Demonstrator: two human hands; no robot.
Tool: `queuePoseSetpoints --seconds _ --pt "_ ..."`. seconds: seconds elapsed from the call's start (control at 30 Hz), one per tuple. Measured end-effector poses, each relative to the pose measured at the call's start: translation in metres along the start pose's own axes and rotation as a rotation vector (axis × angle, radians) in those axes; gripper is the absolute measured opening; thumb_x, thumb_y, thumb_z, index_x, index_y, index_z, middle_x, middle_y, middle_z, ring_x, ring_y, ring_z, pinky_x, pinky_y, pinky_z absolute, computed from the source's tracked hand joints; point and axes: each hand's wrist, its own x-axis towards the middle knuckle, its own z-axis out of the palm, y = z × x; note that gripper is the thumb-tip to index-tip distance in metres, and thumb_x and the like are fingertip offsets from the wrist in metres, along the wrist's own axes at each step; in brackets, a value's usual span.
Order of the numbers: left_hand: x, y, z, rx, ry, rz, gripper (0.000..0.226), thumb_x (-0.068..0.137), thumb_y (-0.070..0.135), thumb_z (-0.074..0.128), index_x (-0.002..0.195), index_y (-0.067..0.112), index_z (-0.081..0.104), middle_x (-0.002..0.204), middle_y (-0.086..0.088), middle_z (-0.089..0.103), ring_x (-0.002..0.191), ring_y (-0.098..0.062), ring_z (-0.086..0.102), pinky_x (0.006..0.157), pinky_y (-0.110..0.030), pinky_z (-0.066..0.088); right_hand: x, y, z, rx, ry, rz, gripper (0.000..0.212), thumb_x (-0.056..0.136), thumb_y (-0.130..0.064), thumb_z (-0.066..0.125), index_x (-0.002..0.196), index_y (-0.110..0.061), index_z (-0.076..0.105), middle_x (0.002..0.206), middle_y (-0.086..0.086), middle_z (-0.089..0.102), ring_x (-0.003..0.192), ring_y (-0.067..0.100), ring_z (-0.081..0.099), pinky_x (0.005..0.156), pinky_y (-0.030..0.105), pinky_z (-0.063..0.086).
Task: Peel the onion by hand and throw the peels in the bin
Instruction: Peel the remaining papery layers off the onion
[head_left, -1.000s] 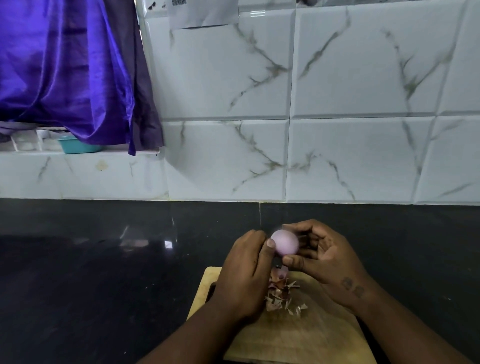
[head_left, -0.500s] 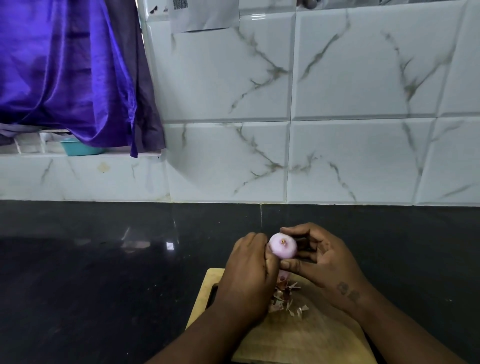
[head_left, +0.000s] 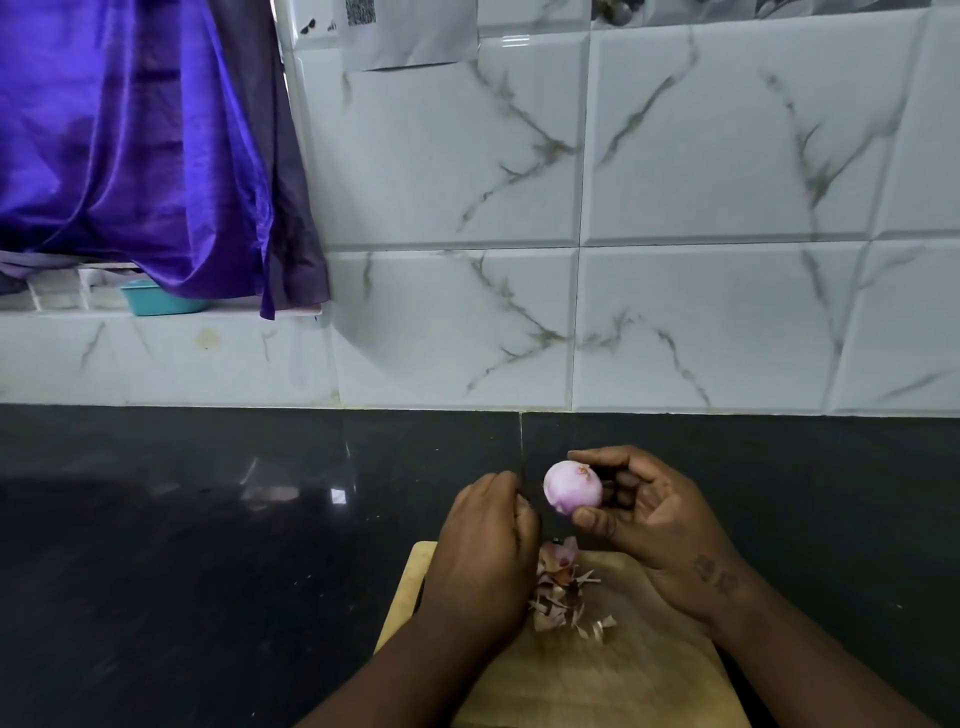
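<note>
My right hand (head_left: 660, 525) grips a small peeled pinkish onion (head_left: 571, 491) between thumb and fingertips, held above the far edge of a wooden cutting board (head_left: 597, 675). My left hand (head_left: 483, 551) hovers just left of the onion, apart from it, with its back to the camera and its fingers curled. Whatever may be between those fingers is hidden. A small heap of dry onion peels (head_left: 563, 592) lies on the board between my hands. No bin is in view.
The board sits on a glossy black countertop (head_left: 208, 545) against a white marble-tiled wall (head_left: 675, 312). At the upper left a purple cloth (head_left: 130, 156) hangs over a ledge that holds a teal container (head_left: 156, 301).
My left hand has drawn away from the onion, down and to the left. My right hand has turned the onion so its stem end faces up.
</note>
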Motion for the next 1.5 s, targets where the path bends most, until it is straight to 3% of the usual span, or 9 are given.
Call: queuePoseSetpoints --seconds 0.13,0.27,0.47,0.57,0.83,1.1,1.3,1.5 --pt "0.0 -0.002 -0.006 0.054 -0.052 -0.04 0.041 0.103 0.028 0.048 0.062 0.024 0.047 0.07 0.003 0.052 0.067 -0.013 0.049 0.057 -0.028 0.028 0.0 0.002 -0.002 0.025 -0.044 0.044 0.057 0.069 -0.003 0.09 0.122 -0.007 0.069 0.118 0.014 0.078 0.109 0.028 0.076 0.086 0.03 0.061" --pt "-0.002 0.002 -0.009 0.034 -0.005 -0.016 0.047 0.106 0.039 0.045 0.067 0.021 0.063 0.071 0.002 0.061 0.069 -0.013 0.057 0.056 -0.025 0.032 -0.001 0.005 -0.002 -0.024 -0.062 0.049 0.056 0.071 -0.003 0.088 0.123 -0.007 0.069 0.118 0.012 0.078 0.11 0.027 0.075 0.088 0.03 0.061" --pt "-0.004 0.001 -0.007 -0.076 0.022 0.072 0.039 0.113 0.041 0.037 0.074 0.04 0.04 0.072 0.011 0.053 0.071 -0.01 0.052 0.059 -0.019 0.03 -0.001 0.001 -0.004 -0.065 -0.084 0.047 0.056 0.07 -0.005 0.086 0.123 -0.01 0.07 0.12 0.009 0.077 0.112 0.025 0.075 0.091 0.033 0.062" --pt "-0.004 0.0 -0.005 -0.103 -0.036 0.11 0.035 0.108 0.051 0.029 0.076 0.041 0.04 0.074 0.013 0.053 0.074 -0.01 0.052 0.062 -0.017 0.03 -0.003 0.001 -0.003 -0.087 -0.103 0.054 0.054 0.07 -0.008 0.087 0.121 -0.014 0.071 0.121 0.007 0.077 0.112 0.025 0.075 0.091 0.034 0.062" --pt "-0.001 -0.008 -0.001 -0.056 -0.05 0.177 0.034 0.108 0.046 0.03 0.075 0.04 0.033 0.071 0.013 0.045 0.071 -0.007 0.047 0.062 -0.017 0.03 -0.004 -0.002 -0.002 -0.128 -0.119 0.04 0.053 0.068 -0.009 0.089 0.119 -0.013 0.072 0.119 0.006 0.077 0.11 0.024 0.075 0.09 0.033 0.062" --pt "0.0 -0.006 -0.007 -0.059 -0.124 0.172 0.04 0.111 0.032 0.046 0.073 0.041 0.036 0.07 0.015 0.046 0.068 -0.003 0.046 0.06 -0.015 0.03 -0.006 -0.003 -0.004 -0.125 -0.129 0.033 0.053 0.068 -0.006 0.089 0.118 -0.008 0.072 0.116 0.007 0.078 0.109 0.026 0.076 0.087 0.031 0.063" --pt "-0.001 -0.006 -0.006 -0.228 -0.115 0.138 0.035 0.107 0.039 0.036 0.073 0.038 0.041 0.07 0.013 0.05 0.067 -0.008 0.048 0.062 -0.02 0.032 -0.007 -0.003 -0.003 -0.12 -0.147 0.042 0.051 0.069 -0.01 0.09 0.118 -0.015 0.074 0.12 0.006 0.077 0.112 0.025 0.075 0.091 0.033 0.062" --pt "-0.001 -0.007 -0.007 -0.134 -0.164 0.182 0.034 0.11 0.042 0.032 0.077 0.04 0.039 0.074 0.012 0.049 0.07 -0.01 0.048 0.063 -0.021 0.031 -0.007 -0.007 -0.006 -0.162 -0.158 0.036 0.052 0.069 -0.01 0.09 0.119 -0.016 0.073 0.121 0.003 0.077 0.113 0.022 0.074 0.094 0.033 0.061"
